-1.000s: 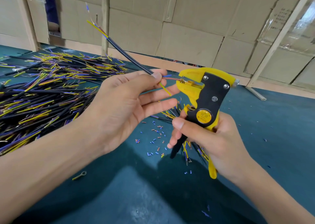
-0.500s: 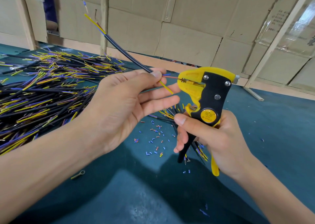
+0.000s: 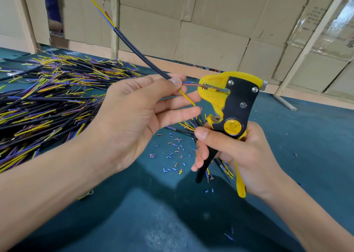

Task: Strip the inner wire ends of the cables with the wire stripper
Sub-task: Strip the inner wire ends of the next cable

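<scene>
My left hand (image 3: 134, 117) pinches a black cable (image 3: 141, 58) between thumb and forefinger, and the cable slants up to the left. Three inner wires fan out at the pinch: a red wire (image 3: 193, 85) runs into the jaws of the yellow and black wire stripper (image 3: 229, 102), a short blue wire lies above it, and a yellow wire (image 3: 186, 97) points down to the right. My right hand (image 3: 235, 156) grips the stripper by its handles, with the thumb across the front below the round yellow pivot. The far cable end shows more inner wires near the top edge.
A big heap of black cables (image 3: 47, 102) with yellow and blue wire ends covers the left of the teal table (image 3: 306, 146). A smaller bundle (image 3: 193, 125) lies behind the stripper. Several cut insulation bits (image 3: 176, 152) dot the middle. A small metal terminal (image 3: 86, 194) lies near my left forearm.
Both hands and the stripper have kept almost the same pose, with the red wire still in the jaws. The view has shifted slightly.
</scene>
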A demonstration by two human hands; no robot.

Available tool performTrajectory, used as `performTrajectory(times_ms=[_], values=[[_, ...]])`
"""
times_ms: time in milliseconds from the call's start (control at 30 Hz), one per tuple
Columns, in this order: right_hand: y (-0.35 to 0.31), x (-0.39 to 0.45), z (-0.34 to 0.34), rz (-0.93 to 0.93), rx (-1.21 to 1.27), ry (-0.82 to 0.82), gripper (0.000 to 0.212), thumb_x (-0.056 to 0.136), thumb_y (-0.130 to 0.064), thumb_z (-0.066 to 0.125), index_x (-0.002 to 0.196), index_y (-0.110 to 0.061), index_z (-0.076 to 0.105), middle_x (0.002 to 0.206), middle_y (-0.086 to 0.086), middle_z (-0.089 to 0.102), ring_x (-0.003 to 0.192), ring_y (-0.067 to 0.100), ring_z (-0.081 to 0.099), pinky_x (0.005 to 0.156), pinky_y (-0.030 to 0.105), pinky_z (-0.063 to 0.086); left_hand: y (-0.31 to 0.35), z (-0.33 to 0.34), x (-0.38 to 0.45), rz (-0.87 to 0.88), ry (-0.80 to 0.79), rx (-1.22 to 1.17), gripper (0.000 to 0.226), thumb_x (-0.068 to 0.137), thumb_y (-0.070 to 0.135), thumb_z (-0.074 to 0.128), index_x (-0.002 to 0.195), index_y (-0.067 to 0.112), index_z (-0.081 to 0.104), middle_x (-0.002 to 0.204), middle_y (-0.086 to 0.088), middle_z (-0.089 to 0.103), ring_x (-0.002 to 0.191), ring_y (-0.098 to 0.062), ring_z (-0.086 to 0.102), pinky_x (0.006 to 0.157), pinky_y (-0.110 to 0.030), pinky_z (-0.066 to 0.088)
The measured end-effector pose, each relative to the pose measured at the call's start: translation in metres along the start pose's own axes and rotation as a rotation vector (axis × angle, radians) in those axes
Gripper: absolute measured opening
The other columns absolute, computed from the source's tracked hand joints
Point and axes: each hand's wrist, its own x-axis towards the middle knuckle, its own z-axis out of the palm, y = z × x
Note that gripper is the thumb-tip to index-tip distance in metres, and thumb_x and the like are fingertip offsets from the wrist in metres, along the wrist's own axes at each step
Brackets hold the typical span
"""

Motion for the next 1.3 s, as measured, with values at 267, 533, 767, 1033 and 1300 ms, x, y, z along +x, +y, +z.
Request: performTrajectory(times_ms=[267, 533, 767, 1033, 1300], values=[[-0.004, 0.0, 0.001, 0.024, 0.016, 0.016, 0.04, 0.083, -0.026, 0.074, 0.058, 0.001, 0.058, 0.053, 0.015, 0.055, 0.047, 0.039, 0.057, 0.054, 0.054, 0.055, 0.004, 0.004, -0.003, 0.002, 0.017, 0.005, 0.015, 0.098, 0.009, 0.058, 0.098, -0.004, 0.065, 0.084, -0.01, 0.074, 0.084, -0.026, 0.075, 0.068, -0.031, 0.06], [-0.002, 0.0, 0.0, 0.032, 0.008, 0.063, 0.039, 0.079, -0.03, 0.076, 0.055, -0.004, 0.059, 0.051, 0.016, 0.054, 0.044, 0.036, 0.055, 0.05, 0.052, 0.054, 0.008, 0.008, -0.006, -0.042, 0.08, 0.02, 0.014, 0.094, 0.009, 0.062, 0.094, -0.004, 0.068, 0.092, -0.009, 0.074, 0.08, -0.022, 0.076, 0.052, -0.023, 0.056], [0.001, 0.0, -0.001, 0.019, 0.04, 0.0, 0.029, 0.083, -0.026, 0.073, 0.07, -0.001, 0.065, 0.064, 0.016, 0.062, 0.057, 0.037, 0.064, 0.064, 0.071, 0.054, 0.009, 0.009, -0.005, -0.035, 0.109, -0.02, 0.012, 0.094, 0.005, 0.061, 0.091, -0.005, 0.067, 0.085, -0.013, 0.067, 0.084, -0.026, 0.076, 0.058, -0.026, 0.059], [0.0, 0.001, -0.001, 0.01, 0.048, -0.015, 0.024, 0.085, -0.024, 0.071, 0.07, -0.005, 0.068, 0.065, 0.015, 0.065, 0.06, 0.037, 0.066, 0.069, 0.072, 0.055, 0.011, 0.012, -0.005, -0.056, 0.124, -0.061, 0.013, 0.094, 0.006, 0.059, 0.094, -0.003, 0.068, 0.081, -0.015, 0.064, 0.084, -0.03, 0.076, 0.059, -0.028, 0.059], [-0.001, -0.001, -0.001, 0.02, 0.073, -0.013, 0.016, 0.084, -0.02, 0.073, 0.075, -0.007, 0.069, 0.067, 0.017, 0.064, 0.06, 0.037, 0.065, 0.068, 0.073, 0.054, 0.012, 0.009, -0.006, -0.082, 0.083, -0.022, 0.016, 0.094, 0.012, 0.059, 0.091, 0.004, 0.072, 0.091, -0.014, 0.07, 0.09, -0.029, 0.075, 0.06, -0.029, 0.059]])
